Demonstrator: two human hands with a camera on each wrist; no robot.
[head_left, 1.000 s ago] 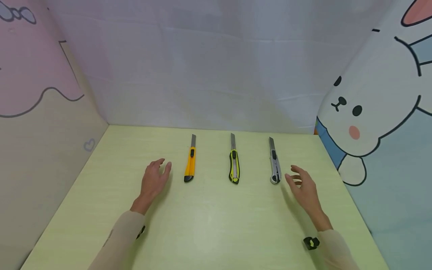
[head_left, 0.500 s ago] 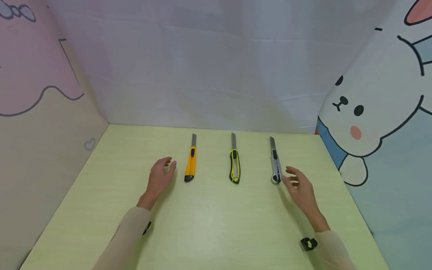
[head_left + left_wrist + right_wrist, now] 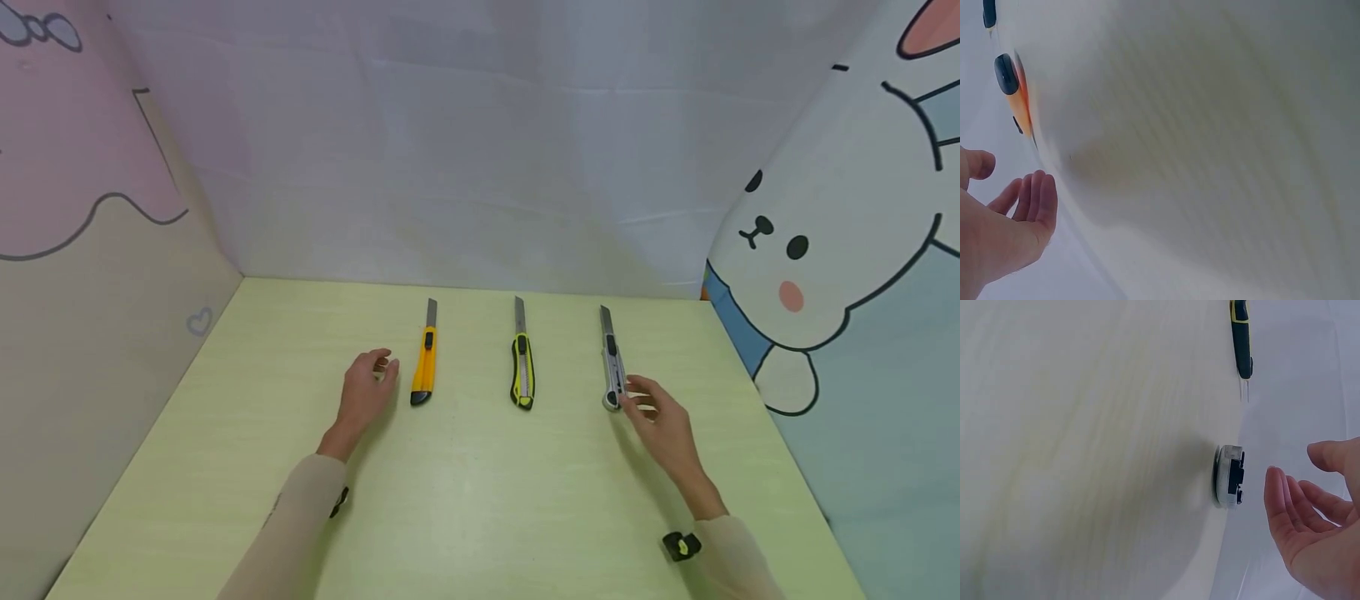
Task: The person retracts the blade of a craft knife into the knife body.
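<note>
Both grips have drifted inward over the bench (image 3: 457, 508) since the earlier frame: left grip (image 3: 366, 390) and right grip (image 3: 663, 423) are loosely curved, holding nothing. Between them, in a row, lie yellow knife (image 3: 425, 362), green knife (image 3: 522, 371) and grey knife (image 3: 612, 367), the last just beside the right grip. Blades (image 3: 432, 313) stick out bare: pinching too far forward could cut, too shallowly could let one slip

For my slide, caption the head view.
Left hand and right hand flank three blade-out utility knives on a pale table.
</note>
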